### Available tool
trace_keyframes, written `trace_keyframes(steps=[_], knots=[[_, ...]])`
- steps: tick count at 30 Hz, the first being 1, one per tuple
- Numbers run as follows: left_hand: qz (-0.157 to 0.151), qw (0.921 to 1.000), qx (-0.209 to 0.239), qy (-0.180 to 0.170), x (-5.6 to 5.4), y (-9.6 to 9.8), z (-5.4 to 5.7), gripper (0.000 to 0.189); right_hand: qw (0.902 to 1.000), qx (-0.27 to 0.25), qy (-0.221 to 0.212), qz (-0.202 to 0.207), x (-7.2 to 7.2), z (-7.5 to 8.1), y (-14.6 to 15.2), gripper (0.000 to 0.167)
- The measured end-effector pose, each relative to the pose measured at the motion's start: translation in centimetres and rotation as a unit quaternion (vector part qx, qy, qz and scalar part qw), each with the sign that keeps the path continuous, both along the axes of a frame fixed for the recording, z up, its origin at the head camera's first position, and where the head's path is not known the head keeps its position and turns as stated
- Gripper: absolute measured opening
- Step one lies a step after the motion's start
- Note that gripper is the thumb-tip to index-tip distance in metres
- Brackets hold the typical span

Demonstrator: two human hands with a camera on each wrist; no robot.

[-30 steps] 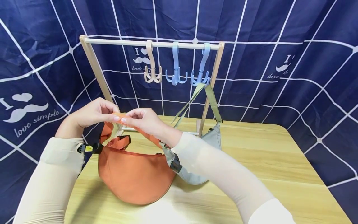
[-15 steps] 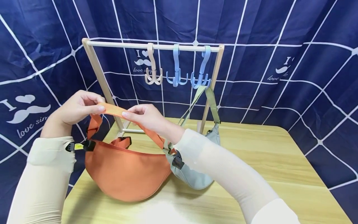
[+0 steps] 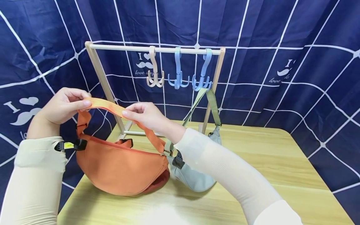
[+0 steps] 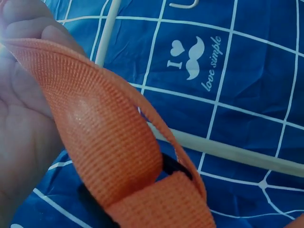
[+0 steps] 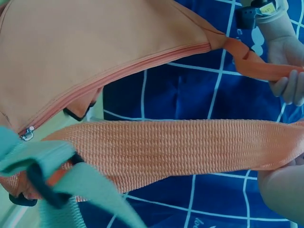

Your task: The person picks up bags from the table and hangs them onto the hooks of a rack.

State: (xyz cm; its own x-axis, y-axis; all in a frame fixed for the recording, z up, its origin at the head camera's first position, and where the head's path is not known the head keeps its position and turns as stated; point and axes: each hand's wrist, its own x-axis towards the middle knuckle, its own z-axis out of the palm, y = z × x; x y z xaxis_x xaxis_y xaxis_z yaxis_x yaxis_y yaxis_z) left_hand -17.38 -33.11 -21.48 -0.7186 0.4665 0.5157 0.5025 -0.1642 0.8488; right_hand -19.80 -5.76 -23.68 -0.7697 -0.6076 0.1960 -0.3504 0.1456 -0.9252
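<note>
An orange crescent-shaped bag, zipped along its top, is in the front left of the head view, turned slightly. Its wide webbing strap arches above it between both hands. My left hand pinches the strap's left part with thumb and fingers. Farther right, my right hand pinches it too. A black slider buckle joins the strap below the left hand. Behind my right forearm, a grey-green bag hangs its green strap from the right blue hook, partly hidden.
A wooden rack stands at the table's back edge. From its bar hang a beige hook and a second blue hook, each with several prongs. The wooden table stretches to the right; a blue checked curtain surrounds it.
My left hand has moved left and up from beside the right hand, drawing the strap out between them. The orange bag has swung left and turned. The right hand has barely moved.
</note>
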Motion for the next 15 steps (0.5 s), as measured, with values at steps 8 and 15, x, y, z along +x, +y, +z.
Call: trace_keyframes(steps=[8, 15], knots=[[-0.036, 0.9993, -0.005, -0.012, 0.0, -1.1, 0.6, 0.026, 0.9987, -0.045, 0.022, -0.011, 0.5, 1.8, -1.3, 0.017], [-0.091, 0.995, -0.038, -0.016, 0.1, -0.9, 0.6, 0.031, 0.9963, -0.075, 0.041, -0.004, 1.1, 3.4, -2.2, 0.016]])
